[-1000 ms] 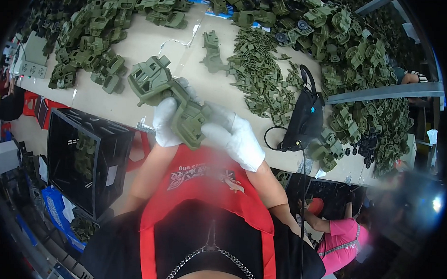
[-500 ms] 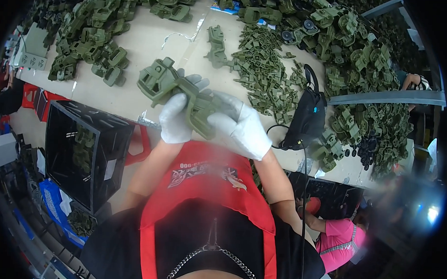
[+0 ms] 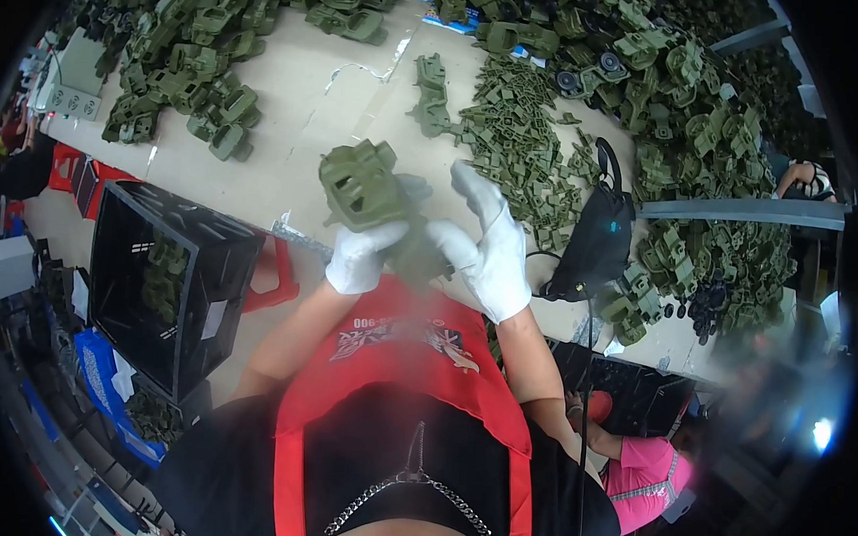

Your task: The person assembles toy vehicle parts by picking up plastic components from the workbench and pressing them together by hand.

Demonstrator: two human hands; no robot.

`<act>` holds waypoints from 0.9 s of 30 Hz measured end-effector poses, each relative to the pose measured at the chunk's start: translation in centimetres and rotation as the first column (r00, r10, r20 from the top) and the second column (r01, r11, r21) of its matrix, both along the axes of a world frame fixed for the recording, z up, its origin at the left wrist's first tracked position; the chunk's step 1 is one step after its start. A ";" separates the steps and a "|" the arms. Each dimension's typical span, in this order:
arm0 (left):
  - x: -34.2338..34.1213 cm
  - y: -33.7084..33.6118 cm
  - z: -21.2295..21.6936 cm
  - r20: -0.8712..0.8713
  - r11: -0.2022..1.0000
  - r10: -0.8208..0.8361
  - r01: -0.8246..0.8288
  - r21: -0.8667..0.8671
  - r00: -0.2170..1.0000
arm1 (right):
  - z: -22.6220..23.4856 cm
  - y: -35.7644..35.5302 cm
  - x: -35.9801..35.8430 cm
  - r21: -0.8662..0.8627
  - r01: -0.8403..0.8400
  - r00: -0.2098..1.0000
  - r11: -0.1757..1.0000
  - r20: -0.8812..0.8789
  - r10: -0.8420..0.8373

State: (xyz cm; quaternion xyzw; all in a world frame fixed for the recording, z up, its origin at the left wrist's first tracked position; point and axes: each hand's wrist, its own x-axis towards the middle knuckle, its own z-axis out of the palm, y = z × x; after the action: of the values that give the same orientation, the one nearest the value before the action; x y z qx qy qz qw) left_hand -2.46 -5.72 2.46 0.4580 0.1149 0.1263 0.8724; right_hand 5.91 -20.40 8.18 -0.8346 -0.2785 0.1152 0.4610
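My left hand [image 3: 361, 258], in a white glove, grips an olive-green plastic toy vehicle body [image 3: 361, 185] above the near edge of the table. The cab end with its window openings points up and away from me. Its lower end is smeared by motion. To the right, my white-gloved right hand [image 3: 493, 261] is open, with thumb and fingers spread. Its thumb is close to the lower end of the body; whether they touch I cannot tell. Another long green part [image 3: 432, 93] lies on the table beyond my hands, beside a heap of small green parts [image 3: 509, 129].
Green vehicle bodies pile up at the far left [image 3: 204, 71] and right [image 3: 680, 126]. A black pouch [image 3: 595, 236] with a cable lies right of my hands. A black crate [image 3: 216, 289] stands left, near a red stool [image 3: 282, 277]. A person in pink [image 3: 644, 469] is at lower right.
The vehicle body has turned, its cab end swinging to the right and upward. My right hand has let go of it and spread its fingers. The view has shifted slightly.
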 end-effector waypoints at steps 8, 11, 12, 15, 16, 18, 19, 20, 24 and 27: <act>-0.5 -1.2 -0.3 -0.119 0.992 -0.049 0.034 -0.125 0.992 | 1.6 4.0 2.7 0.105 -0.244 0.924 0.964 -0.276 0.264; 0.2 -0.6 -1.9 0.001 0.878 0.041 -0.036 -0.477 0.999 | 0.5 1.8 2.8 0.132 -0.170 0.965 0.977 -0.176 0.192; 0.4 -0.3 -1.4 0.051 0.892 0.118 -0.084 -0.444 0.992 | 0.5 0.6 2.2 -0.011 -0.121 0.988 0.993 -0.097 0.120; 0.9 -0.2 -0.7 0.085 0.887 0.117 -0.066 -0.458 0.989 | -1.6 -0.9 -1.1 0.317 0.080 0.676 0.945 -0.714 0.183; 0.5 -0.4 -1.5 0.081 0.884 0.119 -0.068 -0.462 0.990 | -2.1 -0.6 -1.5 0.347 0.234 0.613 0.908 -0.778 0.139; -0.7 0.0 -4.2 -0.148 0.926 -0.063 0.003 -0.378 0.987 | -1.6 -1.2 -0.2 0.308 0.165 0.663 0.937 -0.738 0.126; -2.3 1.0 -3.2 -0.150 0.924 -0.068 0.005 -0.382 0.986 | -1.3 -1.9 0.5 0.269 0.102 0.713 0.958 -0.692 0.118; -4.6 2.3 -1.0 -0.322 0.892 -0.441 0.449 -0.055 0.838 | -1.7 -3.2 1.2 0.252 0.042 0.749 0.967 -0.649 0.136; -3.9 5.0 10.2 -0.555 0.531 -0.203 0.567 0.630 0.807 | 0.7 -4.4 2.7 -0.130 -0.481 0.857 0.867 -0.279 0.433; 0.1 4.8 8.2 -0.352 0.058 -0.306 0.387 0.920 0.884 | 3.2 -2.6 1.5 -0.189 -0.544 0.832 0.818 -0.247 0.496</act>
State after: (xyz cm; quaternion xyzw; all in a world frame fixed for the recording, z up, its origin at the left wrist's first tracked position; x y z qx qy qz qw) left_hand -2.37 -0.91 10.71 0.9257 -0.0797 -0.0565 0.3654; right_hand 7.41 -22.99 11.34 -0.7631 -0.4351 0.3492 0.3262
